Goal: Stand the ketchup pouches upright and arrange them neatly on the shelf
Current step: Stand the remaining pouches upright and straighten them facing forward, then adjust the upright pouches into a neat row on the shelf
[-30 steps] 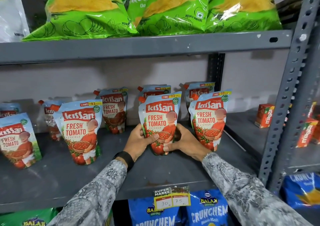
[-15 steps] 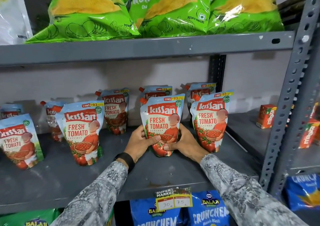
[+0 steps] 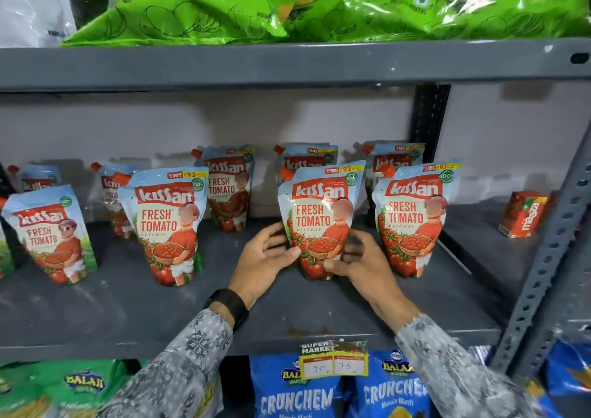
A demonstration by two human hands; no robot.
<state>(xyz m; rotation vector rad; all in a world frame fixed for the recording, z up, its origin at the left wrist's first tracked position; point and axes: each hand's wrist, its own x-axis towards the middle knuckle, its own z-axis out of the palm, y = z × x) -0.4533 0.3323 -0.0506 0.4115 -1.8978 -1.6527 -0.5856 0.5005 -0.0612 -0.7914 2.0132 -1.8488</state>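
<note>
Several blue-and-red Kissan ketchup pouches stand in two rows on the grey shelf [image 3: 128,309]. The front-row middle pouch [image 3: 319,216] stands upright between my hands. My left hand [image 3: 265,257] is at its lower left with fingers spread beside its edge; only the thumb tip touches the front. My right hand [image 3: 361,264], blurred, has its thumb on the pouch's lower front and its fingers by the right edge. Upright neighbours stand at the left [image 3: 169,225] and right [image 3: 415,219]. The far-left pouch [image 3: 48,232] leans left. The back-row pouches [image 3: 228,184] are upright.
Green chip bags [image 3: 319,5] lie on the upper shelf [image 3: 287,62] just above. Blue Crunchem bags [image 3: 297,395] sit below, behind a price tag [image 3: 332,360]. An orange Maaza carton [image 3: 523,214] stands on the neighbouring shelf, past the perforated steel post [image 3: 550,241].
The left fingers have come out from behind the middle pouch and spread. The right hand is moving and blurred. The view has shifted closer and slightly down.
</note>
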